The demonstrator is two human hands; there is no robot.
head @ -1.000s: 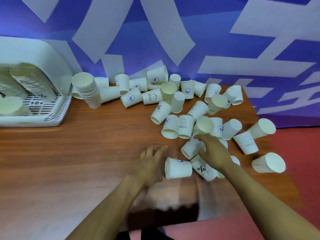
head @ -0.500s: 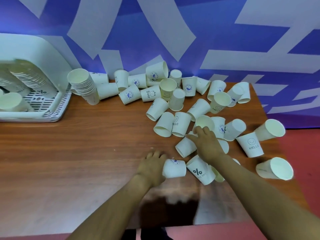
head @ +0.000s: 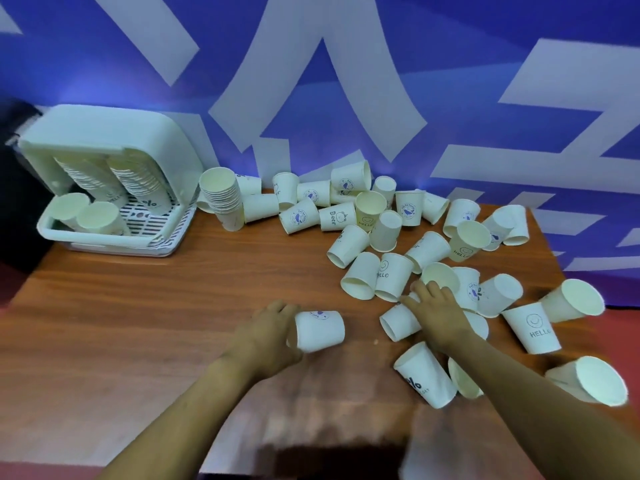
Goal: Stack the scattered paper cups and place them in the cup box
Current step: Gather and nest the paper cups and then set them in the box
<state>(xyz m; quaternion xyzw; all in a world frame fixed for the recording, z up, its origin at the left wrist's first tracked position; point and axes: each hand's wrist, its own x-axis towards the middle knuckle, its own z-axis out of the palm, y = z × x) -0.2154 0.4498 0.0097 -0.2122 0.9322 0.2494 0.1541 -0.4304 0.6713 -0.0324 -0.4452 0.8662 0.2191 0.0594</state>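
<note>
The left hand (head: pixel 268 336) is gripping a white paper cup (head: pixel 320 330) lying on its side on the bare brown wooden tabletop (head: pixel 138 306). The right hand (head: pixel 438 313) is resting open-fingered on the scattered white paper cups (head: pixel 391 275), some reading "HELLO" and "Bear".

wooden table (head: pixel 145 306) against a blue wall (head: pixel 450 64) with broad pale stripes, red floor (head: pixel 623 327) beside
</note>
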